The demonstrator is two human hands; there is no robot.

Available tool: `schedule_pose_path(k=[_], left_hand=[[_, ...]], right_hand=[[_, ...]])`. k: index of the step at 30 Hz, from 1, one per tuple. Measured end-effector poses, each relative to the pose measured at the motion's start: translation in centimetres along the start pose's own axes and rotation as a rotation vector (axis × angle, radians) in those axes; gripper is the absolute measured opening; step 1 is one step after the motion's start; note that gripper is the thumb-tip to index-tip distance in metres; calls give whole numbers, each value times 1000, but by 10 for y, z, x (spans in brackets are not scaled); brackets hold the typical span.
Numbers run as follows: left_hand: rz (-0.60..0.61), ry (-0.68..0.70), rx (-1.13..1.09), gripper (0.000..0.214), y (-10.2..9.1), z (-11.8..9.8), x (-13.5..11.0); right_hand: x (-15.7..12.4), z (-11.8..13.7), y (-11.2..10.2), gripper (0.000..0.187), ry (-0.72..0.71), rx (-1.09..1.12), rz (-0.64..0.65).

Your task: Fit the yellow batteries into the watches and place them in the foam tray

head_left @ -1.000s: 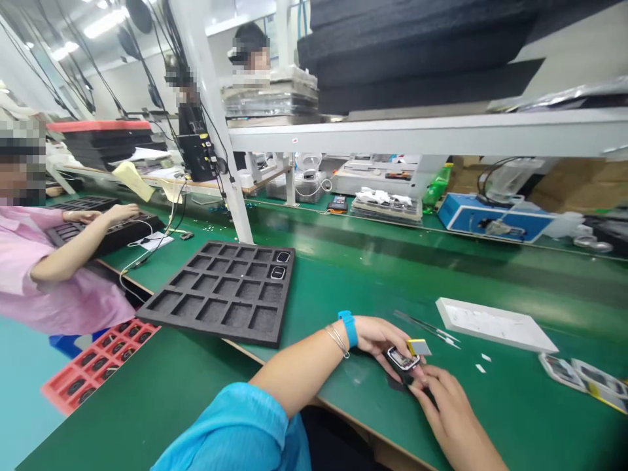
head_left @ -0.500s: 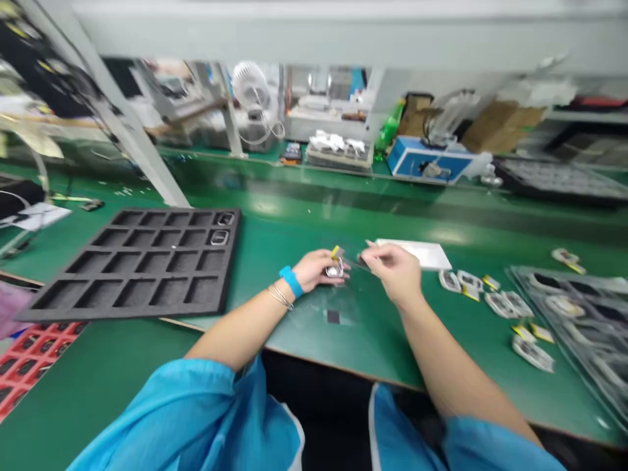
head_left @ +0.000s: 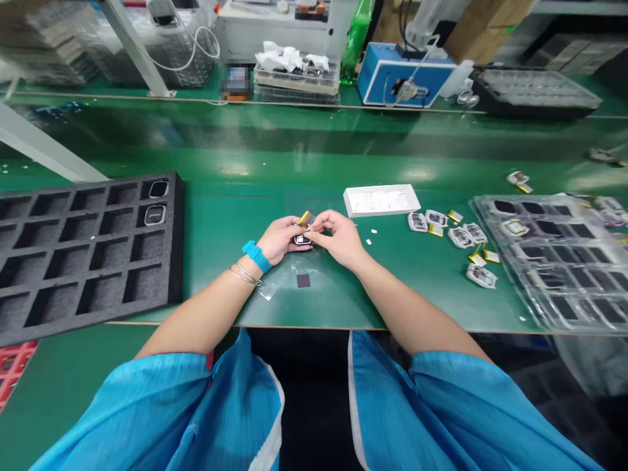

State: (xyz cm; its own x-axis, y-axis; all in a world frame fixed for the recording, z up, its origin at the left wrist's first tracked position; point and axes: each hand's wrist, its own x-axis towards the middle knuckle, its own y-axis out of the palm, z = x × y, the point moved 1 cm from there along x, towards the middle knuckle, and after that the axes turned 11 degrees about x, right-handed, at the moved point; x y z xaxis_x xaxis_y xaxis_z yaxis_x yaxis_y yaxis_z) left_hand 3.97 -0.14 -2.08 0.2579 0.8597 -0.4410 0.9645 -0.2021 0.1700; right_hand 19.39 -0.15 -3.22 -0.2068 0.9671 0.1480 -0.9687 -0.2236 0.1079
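Observation:
My left hand [head_left: 280,241], with a blue band at its wrist, is closed around an open smartwatch case [head_left: 302,240]. A yellow-edged battery [head_left: 307,218] stands up at the top of that case. The fingers of my right hand [head_left: 337,239] pinch together right at the case; they grip a thin dark tool, tweezers-like, mostly hidden by the fingers. Below the hands, a clear film with a dark square [head_left: 303,280] lies on the green table. To the right is a white box [head_left: 383,200] with small white bits inside.
A black foam tray [head_left: 105,239] lies at left, two watch cases in its right column. Several watch cases with batteries [head_left: 461,237] are scattered at right, beside stacked clear trays [head_left: 554,255]. On the back shelf stand a blue device [head_left: 405,75] and a green bottle [head_left: 356,42].
My right hand has moved left, from well apart to right against the watch case in my left hand. The camera view has tilted downward and shifted right.

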Motion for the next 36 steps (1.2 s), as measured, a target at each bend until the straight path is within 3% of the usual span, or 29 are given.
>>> schedule_pose_path(k=[12,18,21,23,25,27,30,36], left_hand=[[-22,-6,-16,7,1,0,0],[-23,23,-22,10,-1,1,1],[-19,36,-23,12,-2,1,0],[-2,32,-9,12,0,0,-1],[20,22,21,11,2,0,-2],[32,15,45,11,4,0,-3],[30,14,44,12,5,0,-3],[82,19,-31,27,1,-1,-3]], right_hand=[[-2,-4,1,24,-91,-136,-4],[-10,4,7,8,-289,-524,38],[-10,6,4,16,-365,-682,-59],[-6,6,-2,33,-337,-653,-111],[-1,5,-9,42,-259,-536,-62],[3,3,-14,30,-182,-423,4],[4,2,-15,14,-138,-378,-16],[0,8,-8,11,-230,-456,-65]])
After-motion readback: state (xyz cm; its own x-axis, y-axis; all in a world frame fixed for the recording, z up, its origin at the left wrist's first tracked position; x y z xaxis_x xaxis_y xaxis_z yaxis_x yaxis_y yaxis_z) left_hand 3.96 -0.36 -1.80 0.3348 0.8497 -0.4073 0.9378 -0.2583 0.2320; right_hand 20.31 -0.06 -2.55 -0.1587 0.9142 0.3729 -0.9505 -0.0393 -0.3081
